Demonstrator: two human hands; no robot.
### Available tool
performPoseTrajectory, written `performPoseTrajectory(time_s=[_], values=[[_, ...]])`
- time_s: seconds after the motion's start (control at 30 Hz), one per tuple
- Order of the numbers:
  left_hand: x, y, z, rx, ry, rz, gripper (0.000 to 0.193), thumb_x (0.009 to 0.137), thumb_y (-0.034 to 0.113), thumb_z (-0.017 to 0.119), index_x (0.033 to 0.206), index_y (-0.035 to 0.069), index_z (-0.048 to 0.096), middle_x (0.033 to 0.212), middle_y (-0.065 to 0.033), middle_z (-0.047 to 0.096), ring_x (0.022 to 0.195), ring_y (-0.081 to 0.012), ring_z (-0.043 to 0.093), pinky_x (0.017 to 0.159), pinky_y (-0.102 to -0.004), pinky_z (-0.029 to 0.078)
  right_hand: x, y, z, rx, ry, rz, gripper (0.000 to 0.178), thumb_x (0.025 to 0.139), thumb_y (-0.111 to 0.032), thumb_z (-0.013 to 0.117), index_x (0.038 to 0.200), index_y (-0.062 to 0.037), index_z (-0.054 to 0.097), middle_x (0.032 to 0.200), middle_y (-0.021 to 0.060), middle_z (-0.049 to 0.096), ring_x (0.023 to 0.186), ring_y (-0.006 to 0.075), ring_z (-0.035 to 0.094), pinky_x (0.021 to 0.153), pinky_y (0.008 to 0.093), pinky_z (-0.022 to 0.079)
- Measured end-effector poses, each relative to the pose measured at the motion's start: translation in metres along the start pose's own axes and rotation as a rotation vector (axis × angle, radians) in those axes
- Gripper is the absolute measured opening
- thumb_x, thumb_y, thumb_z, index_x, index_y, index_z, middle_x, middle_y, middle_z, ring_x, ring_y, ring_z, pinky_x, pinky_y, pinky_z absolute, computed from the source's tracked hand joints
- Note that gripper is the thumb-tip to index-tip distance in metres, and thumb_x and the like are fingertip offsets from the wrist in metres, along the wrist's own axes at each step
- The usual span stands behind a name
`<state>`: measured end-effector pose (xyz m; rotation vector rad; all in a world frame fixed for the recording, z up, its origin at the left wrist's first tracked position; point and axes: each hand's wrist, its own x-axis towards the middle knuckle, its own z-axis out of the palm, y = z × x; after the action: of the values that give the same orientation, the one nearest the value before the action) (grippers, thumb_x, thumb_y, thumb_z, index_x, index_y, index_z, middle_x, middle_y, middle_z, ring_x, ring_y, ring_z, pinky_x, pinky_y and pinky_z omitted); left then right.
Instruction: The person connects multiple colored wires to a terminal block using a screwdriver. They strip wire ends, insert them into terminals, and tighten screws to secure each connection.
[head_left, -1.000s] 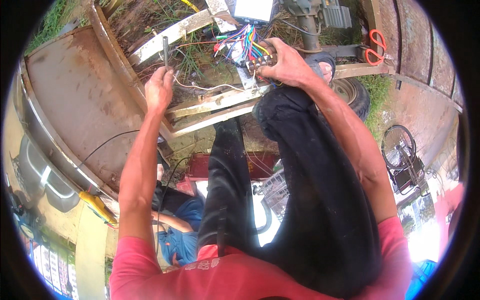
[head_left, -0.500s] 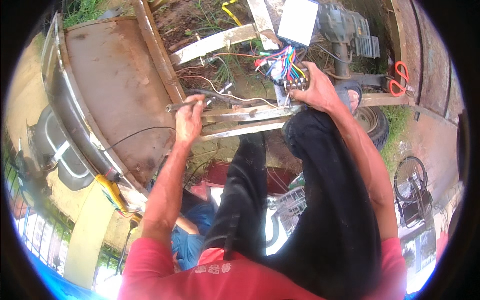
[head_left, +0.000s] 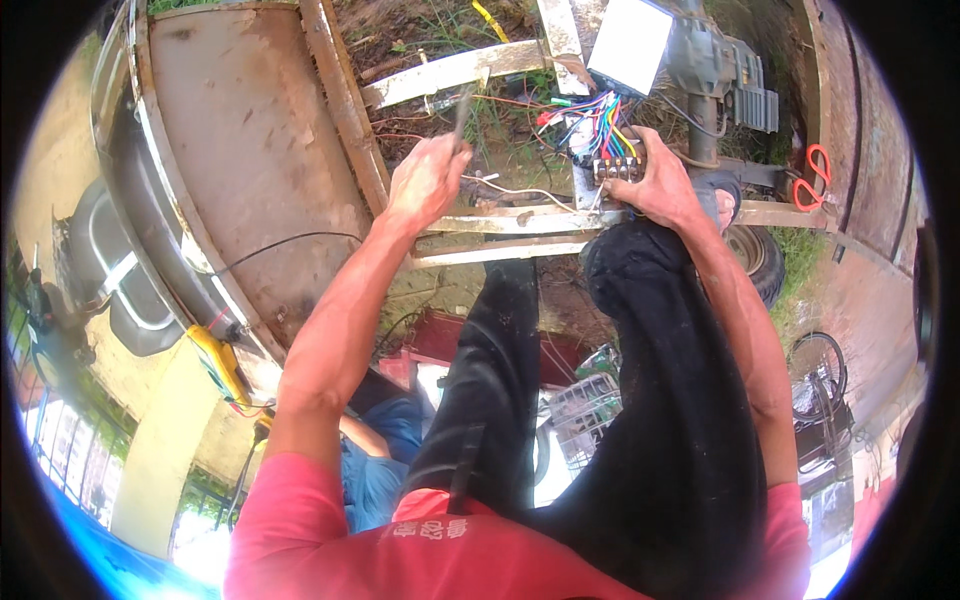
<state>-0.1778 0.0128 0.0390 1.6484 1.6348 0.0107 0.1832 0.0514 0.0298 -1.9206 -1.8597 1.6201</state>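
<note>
grassy ground; one terminal block (in right grip)

Red shirt, short sleeves; white print on shirt front, near hem. Black trousers beyond shirt hem: loose, creased, pale specks scattered over cloth; dark narrow strip on left leg, near shirt. Forearms bare beyond shirt sleeves.

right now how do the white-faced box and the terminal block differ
The white-faced box looks clearly larger than the terminal block. The box shows a plain, pale face; the block is dark with a row of metal contacts. The right hand holds the block, while no hand touches the box. Both sit beside the coloured wires.
</note>
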Motion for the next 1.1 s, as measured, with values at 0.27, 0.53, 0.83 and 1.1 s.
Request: performPoseTrajectory(time_s=[0.27, 0.53, 0.83, 1.1], values=[[0.033, 0.039, -0.006, 0.119, -0.236, -0.14, 0.027, 0.107, 0.031, 0.057, 0.108, 0.005, 0.063, 0.099, -0.0247, 0.071, 0.095, -0.0496, 0.068, 0.083, -0.0597, 0.052, 0.001, 0.001, -0.001, -0.021, -0.01, -0.011, 0.091, 0.073, -0.036, 0.088, 0.145, 0.0052, 0.05, 0.13, 0.0288, 0.067, 0.122, 0.0393, 0.067, 0.105, 0.0456, 0.051], [-0.003, 0.065, -0.061, -0.859, -0.364, -0.623, 0.041, 0.108, 0.028, 0.06, 0.143, 0.007, 0.057, 0.078, -0.0078, 0.067, 0.056, -0.0155, 0.063, 0.05, -0.0319, 0.051, 0.001, 0.008, 0.003, -0.024, 0.012, -0.032, 0.091, 0.072, -0.041, 0.089, 0.143, 0.0021, 0.052, 0.127, 0.0271, 0.069, 0.119, 0.0405, 0.068, 0.102, 0.0463, 0.053], [-0.118, 0.119, -0.074, -1.454, -0.381, -0.795, 0.075, 0.1, 0.017, 0.067, 0.165, 0.007, 0.032, 0.081, -0.0149, 0.068, 0.052, -0.0209, 0.06, 0.05, -0.0337, 0.053, 0.004, 0.013, 0.009, -0.047, 0.021, -0.04, 0.087, 0.071, -0.041, 0.089, 0.14, 0.0, 0.054, 0.127, 0.0247, 0.069, 0.118, 0.0403, 0.068, 0.1, 0.0467, 0.052], [-0.173, 0.144, -0.077, -1.478, -0.165, -0.766, 0.081, 0.108, 0.057, 0.053, 0.166, 0.004, 0.031, 0.11, -0.0212, 0.072, 0.061, -0.0169, 0.062, 0.062, -0.0351, 0.057, -0.001, 0.015, 0.006, -0.049, 0.04, -0.072, 0.088, 0.075, -0.045, 0.084, 0.142, 0.0028, 0.053, 0.133, 0.0266, 0.066, 0.125, 0.0415, 0.065, 0.104, 0.0483, 0.052]])
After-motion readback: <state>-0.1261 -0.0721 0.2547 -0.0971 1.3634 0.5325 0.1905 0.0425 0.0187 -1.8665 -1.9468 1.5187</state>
